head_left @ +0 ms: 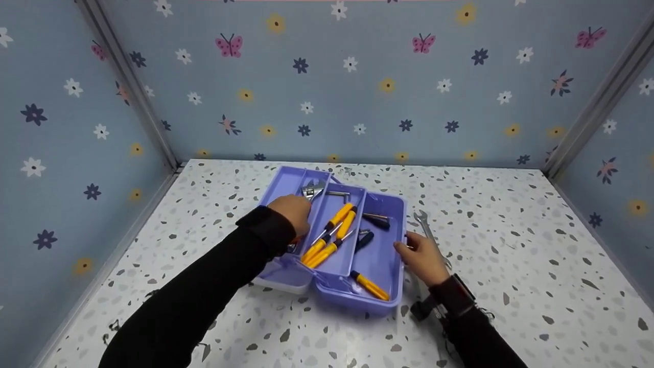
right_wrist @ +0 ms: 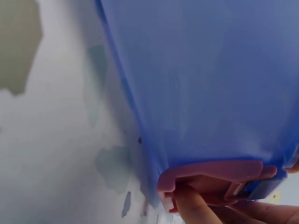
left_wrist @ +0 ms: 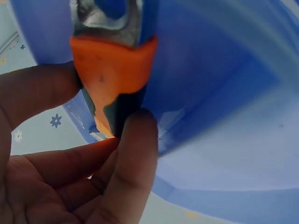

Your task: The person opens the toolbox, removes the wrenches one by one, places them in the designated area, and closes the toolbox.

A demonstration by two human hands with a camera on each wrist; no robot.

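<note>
A purple toolbox [head_left: 387,255] stands unfolded on the speckled table, its trays spread to the left. My left hand [head_left: 292,212] reaches into the left tray [head_left: 280,185] and pinches the orange-and-black handle [left_wrist: 112,70] of an adjustable wrench [head_left: 312,190] between thumb and fingers. The wrench's metal jaw end points toward the back of that tray. On the toolbox's right side, my right hand [head_left: 425,258] grips the wall by its rim. In the right wrist view, one finger is tucked under a pink latch [right_wrist: 215,170] there.
Several yellow-and-black screwdrivers [head_left: 323,251] lie in the middle tray, with a hex key [head_left: 338,194] behind them. Another yellow-handled tool [head_left: 370,286] and dark-handled tools [head_left: 377,221] are in the deep bottom. An open-end wrench [head_left: 424,221] and a black-headed tool [head_left: 421,309] lie right of the box.
</note>
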